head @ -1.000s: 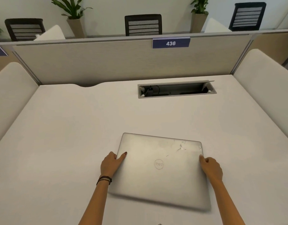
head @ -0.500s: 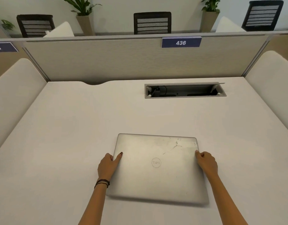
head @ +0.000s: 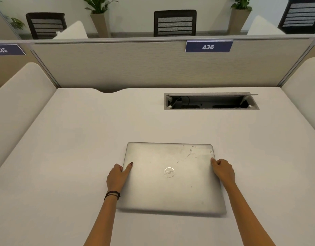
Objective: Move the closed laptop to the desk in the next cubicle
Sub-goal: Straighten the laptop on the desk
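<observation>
A closed silver laptop [head: 170, 176] lies flat on the white desk [head: 73, 157], near its front middle, lid logo facing up. My left hand [head: 117, 176] grips its left edge, thumb on top of the lid. My right hand [head: 223, 170] grips the right edge, with the fingers curled under or against the side. A dark band circles my left wrist.
An open cable tray [head: 210, 102] is sunk into the desk at the back right. A beige partition [head: 135, 64] with a sign reading 436 [head: 208, 46] closes the back; cushioned side dividers [head: 20, 96] flank the desk. A 435 sign [head: 4, 50] is at far left. Chairs and potted plants stand beyond.
The laptop has turned slightly and now sits square to the desk, with both hands still on its sides. The view has shifted a little to the left.
</observation>
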Available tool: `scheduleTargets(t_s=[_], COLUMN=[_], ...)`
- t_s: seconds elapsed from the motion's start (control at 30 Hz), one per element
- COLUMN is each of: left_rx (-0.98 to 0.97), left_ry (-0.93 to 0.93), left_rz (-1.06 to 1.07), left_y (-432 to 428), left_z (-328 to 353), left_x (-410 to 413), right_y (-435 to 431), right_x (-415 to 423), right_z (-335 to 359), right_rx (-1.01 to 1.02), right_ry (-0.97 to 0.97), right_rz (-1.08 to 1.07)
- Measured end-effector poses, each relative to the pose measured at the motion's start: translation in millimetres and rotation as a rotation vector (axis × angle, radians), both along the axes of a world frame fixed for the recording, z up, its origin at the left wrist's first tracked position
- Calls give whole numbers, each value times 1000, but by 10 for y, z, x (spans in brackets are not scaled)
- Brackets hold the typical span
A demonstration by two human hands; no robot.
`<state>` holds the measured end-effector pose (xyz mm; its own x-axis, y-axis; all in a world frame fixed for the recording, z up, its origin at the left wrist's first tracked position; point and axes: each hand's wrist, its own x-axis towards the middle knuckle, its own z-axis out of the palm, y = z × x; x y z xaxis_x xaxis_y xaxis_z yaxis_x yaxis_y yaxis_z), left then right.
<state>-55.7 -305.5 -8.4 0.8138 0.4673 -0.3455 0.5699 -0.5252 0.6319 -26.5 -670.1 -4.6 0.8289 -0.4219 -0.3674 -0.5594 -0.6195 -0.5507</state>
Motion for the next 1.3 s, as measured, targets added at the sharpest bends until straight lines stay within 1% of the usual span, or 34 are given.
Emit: scheduleTargets(t_s=[0.23, 0.57, 0.8, 1.3], left_rx=[7, -1, -10, -17], left_ry=[-1, 35, 41, 22], left_rz=[7, -61, -77, -87], left_y=[-5, 49, 96, 125], left_z=[0, 20, 20, -14], left_x=[62, 64, 53, 113], right_y=[1, 14, 28, 35], right_x=[82, 26, 24, -6], right_z=[-31, -79, -101, -177], right_rx=[4, -26, -2, -82], right_ry=[-14, -69, -90, -115], right_rz=[-6, -30, -56, -34])
